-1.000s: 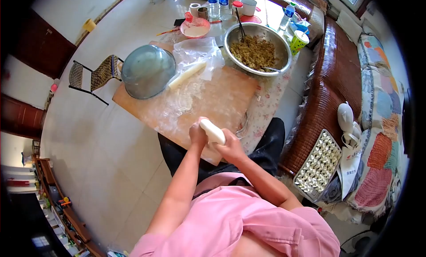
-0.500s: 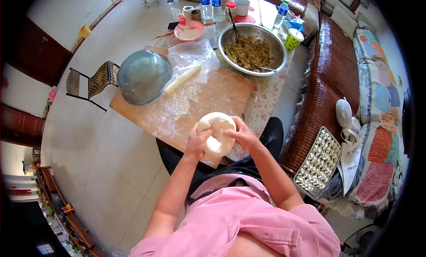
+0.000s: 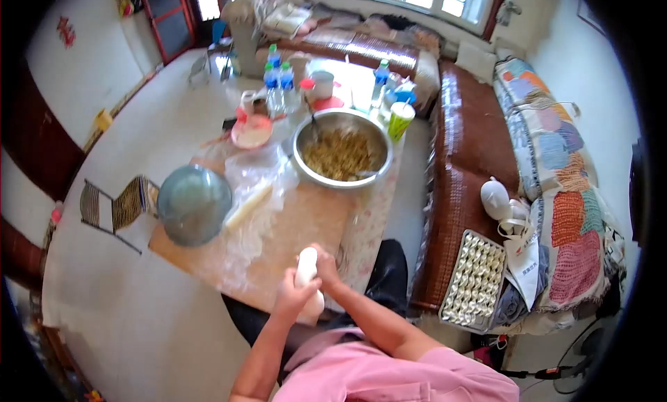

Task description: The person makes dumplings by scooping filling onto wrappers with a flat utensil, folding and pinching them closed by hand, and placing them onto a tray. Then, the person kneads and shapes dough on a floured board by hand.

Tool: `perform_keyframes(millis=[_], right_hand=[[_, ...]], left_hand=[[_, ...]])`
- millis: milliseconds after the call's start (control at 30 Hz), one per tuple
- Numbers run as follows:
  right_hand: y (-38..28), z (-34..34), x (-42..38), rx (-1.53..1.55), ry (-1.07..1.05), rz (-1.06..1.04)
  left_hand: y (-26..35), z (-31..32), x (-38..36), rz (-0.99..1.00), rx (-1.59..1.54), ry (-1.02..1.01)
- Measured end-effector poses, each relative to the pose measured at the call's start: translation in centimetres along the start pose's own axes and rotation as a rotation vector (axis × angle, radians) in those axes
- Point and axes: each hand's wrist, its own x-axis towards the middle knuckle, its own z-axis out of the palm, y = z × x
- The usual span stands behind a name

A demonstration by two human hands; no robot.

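A thick ring of white dough (image 3: 307,264) is held above the near edge of the floury wooden board (image 3: 309,218), turned so that I see it edge-on. My left hand (image 3: 294,291) grips its near left side, the thumb lying across it. Around the far right side closes my right hand (image 3: 325,264), its fingers partly hidden behind the dough. Farther back on the board, a pale, rod-shaped piece (image 3: 248,209) lies beside a crumpled clear plastic bag (image 3: 260,171). An upturned glass bowl (image 3: 194,206) covers the board's left corner.
Behind the board stands a large steel bowl (image 3: 385,167) of brown-green chopped filling. Nearby are a red bowl (image 3: 251,132), water bottles (image 3: 278,79) and a green cup (image 3: 400,120). A tray of dumplings (image 3: 474,280) rests on the sofa at right; a chair (image 3: 128,207) stands left.
The dough ring has turned from facing me to edge-on, and both hands have shifted around it. My view has tilted up, showing more of the window and far sofa.
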Motion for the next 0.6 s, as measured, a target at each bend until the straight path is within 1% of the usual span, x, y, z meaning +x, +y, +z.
perform_keyframes(millis=[33, 67, 100, 167, 200, 267, 300, 367, 400, 467, 500, 567, 600], right_hand=[[-1.3, -0.7, -0.1, 0.100, 0.073, -0.053], [-1.1, -0.8, 0.1, 0.067, 0.085, -0.110], [-1.2, -0.9, 0.2, 0.069, 0.101, -0.125], [-0.8, -1.2, 0.0, 0.218, -0.014, -0.081], [-0.8, -1.2, -0.2, 0.273, -0.063, -0.032], [-3.0, -2.1, -0.5, 0.254, -0.044, -0.035], [-4.3, -2.6, -0.9, 0.241, -0.036, -0.026], [-6.0, -3.2, -1.4, 0.266, -0.056, -0.060], [-6.4, -3.2, -1.7, 0.237, -0.095, -0.067], [-8.1, -3.3, -2.2, 0.214, -0.133, -0.108], [-8.2, -3.0, -2.1, 0.216, -0.124, -0.111], [-7.5, -1.9, -2.2, 0.360, -0.189, -0.143], [-2.9, 1.3, -1.6, 1.139, -0.361, -0.035]], left_hand=[[1.5, -0.3, -0.6, -0.091, -0.084, -0.139], [1.4, -0.6, -0.7, -0.090, -0.167, -0.250], [2.1, -0.8, -1.1, -0.100, -0.130, -0.303], [3.5, -1.7, -1.1, -0.148, -0.036, -0.450], [3.8, -1.9, -1.1, -0.137, -0.033, -0.456], [3.7, -2.1, -1.0, -0.236, 0.256, -0.639], [3.0, -2.1, -1.3, -0.204, 0.230, -0.659], [6.0, -1.7, -3.1, -0.100, 0.145, -0.653], [7.3, -1.9, -3.6, -0.097, 0.153, -0.655], [9.1, -2.0, -3.9, 0.276, 0.129, -0.667], [9.2, -1.8, -3.7, 0.280, 0.135, -0.673], [9.0, -1.0, -3.5, 0.230, -0.214, -0.820], [8.6, -0.9, -3.0, 0.361, 0.031, -0.773]])
